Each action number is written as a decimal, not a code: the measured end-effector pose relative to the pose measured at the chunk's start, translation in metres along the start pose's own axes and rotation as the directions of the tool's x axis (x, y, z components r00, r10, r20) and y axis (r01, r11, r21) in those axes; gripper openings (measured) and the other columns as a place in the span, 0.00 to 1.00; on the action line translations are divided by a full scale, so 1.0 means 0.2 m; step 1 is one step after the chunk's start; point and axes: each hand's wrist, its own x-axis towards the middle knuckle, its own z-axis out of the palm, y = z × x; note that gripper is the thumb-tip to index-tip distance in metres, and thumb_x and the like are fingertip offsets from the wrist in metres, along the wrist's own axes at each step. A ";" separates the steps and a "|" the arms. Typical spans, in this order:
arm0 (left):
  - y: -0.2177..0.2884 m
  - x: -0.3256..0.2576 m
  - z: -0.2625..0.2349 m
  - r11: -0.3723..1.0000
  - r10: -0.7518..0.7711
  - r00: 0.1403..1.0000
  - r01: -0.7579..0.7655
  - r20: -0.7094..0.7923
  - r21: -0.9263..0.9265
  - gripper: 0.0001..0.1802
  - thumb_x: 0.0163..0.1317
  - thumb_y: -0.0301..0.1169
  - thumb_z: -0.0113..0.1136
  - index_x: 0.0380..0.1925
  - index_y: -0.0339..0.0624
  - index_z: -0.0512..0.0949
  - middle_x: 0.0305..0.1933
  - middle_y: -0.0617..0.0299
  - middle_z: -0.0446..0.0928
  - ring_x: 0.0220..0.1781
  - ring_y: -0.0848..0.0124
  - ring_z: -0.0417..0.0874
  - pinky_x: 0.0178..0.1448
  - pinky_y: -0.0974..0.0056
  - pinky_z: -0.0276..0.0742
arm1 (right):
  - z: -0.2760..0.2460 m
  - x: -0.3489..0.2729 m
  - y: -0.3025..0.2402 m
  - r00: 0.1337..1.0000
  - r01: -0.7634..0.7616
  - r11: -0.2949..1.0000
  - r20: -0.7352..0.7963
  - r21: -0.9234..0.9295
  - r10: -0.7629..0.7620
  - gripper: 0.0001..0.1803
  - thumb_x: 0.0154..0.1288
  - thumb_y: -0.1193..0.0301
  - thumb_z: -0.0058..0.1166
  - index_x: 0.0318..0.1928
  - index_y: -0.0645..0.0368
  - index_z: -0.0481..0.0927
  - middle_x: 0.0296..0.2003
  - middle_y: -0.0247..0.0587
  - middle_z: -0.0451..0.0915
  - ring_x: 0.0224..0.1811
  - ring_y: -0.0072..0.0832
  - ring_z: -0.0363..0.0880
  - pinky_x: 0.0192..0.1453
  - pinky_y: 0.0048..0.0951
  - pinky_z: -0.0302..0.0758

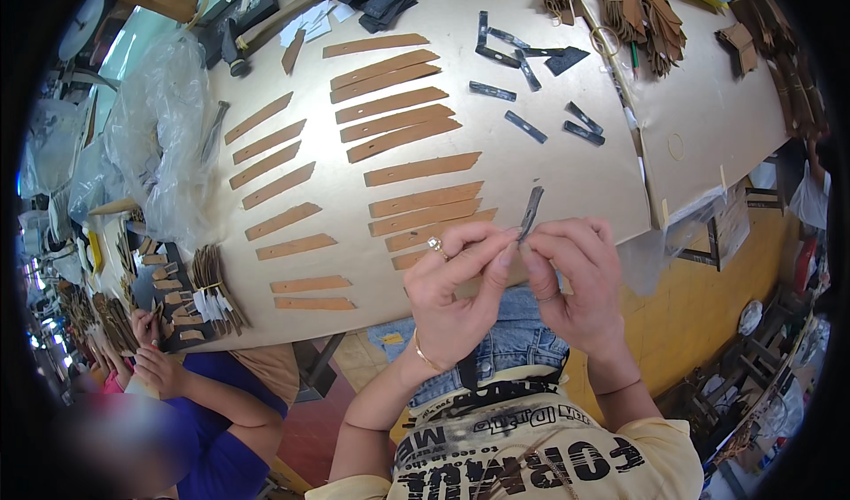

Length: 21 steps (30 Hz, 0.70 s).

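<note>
Both hands are pinched onto the same little dark strip (530, 212) — left hand (456, 292) and right hand (575, 279) meet at its lower end, thumb and forefinger of each closed on it right where they touch. So neither hand is loose; both are grasping that one piece, held up in the air just off the near edge of the table (567, 173).

What matters here is how the strip lies from the grip: it sticks up and away from the fingertips, long axis nearly upright with a slight lean to the person's right. Most of its length is free above the pinch; only the bottom bit is hidden between the fingers. Hard to say which hand has more of it — they look about even, with the right fingertips maybe a touch closer to the strip's base.

Beyond the grip, further out on the table, lie more dark strips (526, 126), scattered at all angles. To the left of the grip there are rows of tan leather strips (398, 133), laid roughly parallel. Off at the lower left another person's hands (155, 358) are busy with their own small pieces.
</note>
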 end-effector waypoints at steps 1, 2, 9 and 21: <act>0.00 0.00 0.00 1.000 0.007 1.000 -0.007 0.003 0.015 0.11 0.61 0.19 0.66 0.43 0.38 0.87 0.40 0.57 0.83 0.33 0.73 0.83 0.37 0.71 0.78 | 0.00 0.00 0.00 1.000 0.000 1.000 0.000 -0.006 0.000 0.06 0.61 0.74 0.63 0.38 0.58 0.81 0.36 0.35 0.81 0.35 0.32 0.78 0.45 0.33 0.66; 0.01 0.00 0.00 0.999 0.013 1.000 -0.014 0.005 0.029 0.11 0.61 0.19 0.65 0.43 0.38 0.87 0.40 0.57 0.84 0.33 0.73 0.83 0.37 0.71 0.78 | 0.00 0.00 0.00 1.000 -0.002 1.000 0.001 -0.007 0.002 0.05 0.61 0.75 0.63 0.38 0.58 0.81 0.36 0.35 0.81 0.35 0.32 0.78 0.45 0.33 0.66; 0.01 0.00 0.00 1.000 0.010 1.000 -0.010 0.009 0.022 0.11 0.60 0.19 0.66 0.43 0.38 0.87 0.40 0.57 0.83 0.32 0.72 0.83 0.37 0.70 0.79 | 0.00 0.01 0.00 0.999 -0.016 1.000 0.032 -0.027 0.017 0.05 0.62 0.75 0.62 0.38 0.57 0.80 0.35 0.34 0.81 0.35 0.31 0.77 0.44 0.33 0.65; 0.02 0.01 0.00 0.992 0.039 0.998 -0.046 0.055 0.121 0.11 0.58 0.18 0.66 0.42 0.36 0.86 0.39 0.56 0.84 0.33 0.70 0.85 0.37 0.69 0.80 | 0.01 -0.01 0.02 1.000 0.018 0.999 0.007 -0.051 -0.018 0.06 0.61 0.75 0.61 0.39 0.57 0.80 0.36 0.35 0.81 0.34 0.32 0.77 0.43 0.34 0.66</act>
